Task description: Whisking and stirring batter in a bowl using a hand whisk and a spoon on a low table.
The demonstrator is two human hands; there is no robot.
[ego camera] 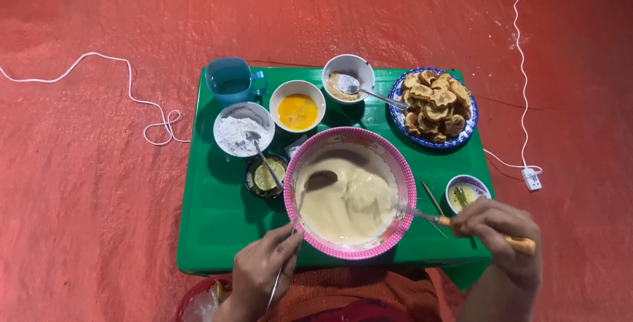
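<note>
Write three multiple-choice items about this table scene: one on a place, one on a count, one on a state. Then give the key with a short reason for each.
1. Where does the plate of fried pieces stand on the green table?
A. far right corner
B. near left corner
C. inside the pink bowl

2. How many utensils are dipped in the batter of the pink-rimmed bowl?
A. none
B. one
C. two

3. What is the state of the right hand?
A. open and flat on the table
B. closed on a wooden-handled utensil
C. holding the blue cup

Key:
1 A: the plate sits at the far right, beyond the bowl.
2 C: the left hand holds a ladle, and the right hand's wooden-handled utensil also reaches into the batter.
3 B: its fingers wrap the handle.
</note>
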